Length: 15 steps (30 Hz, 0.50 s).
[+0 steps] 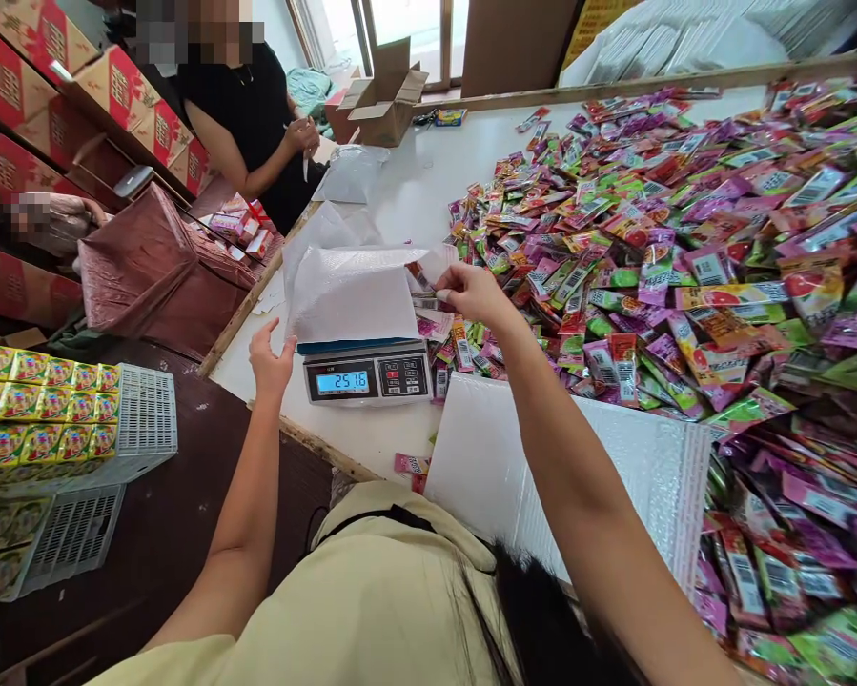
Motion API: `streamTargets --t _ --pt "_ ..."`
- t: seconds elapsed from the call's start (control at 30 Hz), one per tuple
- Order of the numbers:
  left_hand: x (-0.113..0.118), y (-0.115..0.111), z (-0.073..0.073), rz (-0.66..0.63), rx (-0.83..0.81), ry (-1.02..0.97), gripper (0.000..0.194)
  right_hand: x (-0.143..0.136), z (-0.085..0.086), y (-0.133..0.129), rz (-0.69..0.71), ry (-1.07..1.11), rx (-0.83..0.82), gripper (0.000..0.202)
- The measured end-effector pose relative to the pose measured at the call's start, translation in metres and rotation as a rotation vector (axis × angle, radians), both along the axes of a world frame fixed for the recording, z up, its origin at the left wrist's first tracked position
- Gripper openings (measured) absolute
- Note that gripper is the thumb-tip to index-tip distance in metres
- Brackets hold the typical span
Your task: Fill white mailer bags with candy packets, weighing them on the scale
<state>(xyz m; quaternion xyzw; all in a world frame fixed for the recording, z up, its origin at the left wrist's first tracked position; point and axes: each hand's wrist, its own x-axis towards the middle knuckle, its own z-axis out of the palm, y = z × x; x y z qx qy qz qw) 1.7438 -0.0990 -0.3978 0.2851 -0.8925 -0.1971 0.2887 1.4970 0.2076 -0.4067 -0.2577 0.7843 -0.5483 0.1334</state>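
Observation:
A white bubble mailer (357, 295) lies on a digital scale (367, 376) whose lit display appears to read 2516. Small snack packets show at the mailer's opening on the right. My right hand (475, 293) pinches the edge of that opening between thumb and fingers. To the left of the scale, my left hand (271, 357) is raised with its fingers apart, close to the mailer but holding nothing. A stack of flat bubble mailers (485, 448) lies in front of me, partly under my right forearm.
A wide heap of colourful snack packets (649, 257) covers the right of the white table (428, 171). Behind the scale lies another white mailer (357, 173), near an open carton (389, 95). Across the left edge stands a person (238, 124). Crates of yellow packs (146, 410) sit lower left.

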Motion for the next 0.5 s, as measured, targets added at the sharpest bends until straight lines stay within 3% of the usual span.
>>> streamTargets --t 0.13,0.3,0.43,0.5 --pt "-0.003 0.003 0.002 -0.017 -0.009 0.001 0.048 0.002 0.014 0.049 -0.056 -0.045 -0.099 0.01" --pt "-0.001 0.005 0.001 -0.011 -0.02 0.005 0.048 0.005 0.031 0.105 -0.23 -0.05 -0.158 0.009" --pt "-0.003 0.006 0.0 -0.012 -0.017 -0.001 0.048 0.007 0.032 0.14 -0.401 -0.045 -0.157 0.012" --pt "-0.004 0.007 0.003 -0.014 -0.011 0.002 0.048 0.004 0.032 0.163 -0.478 -0.022 -0.056 0.013"
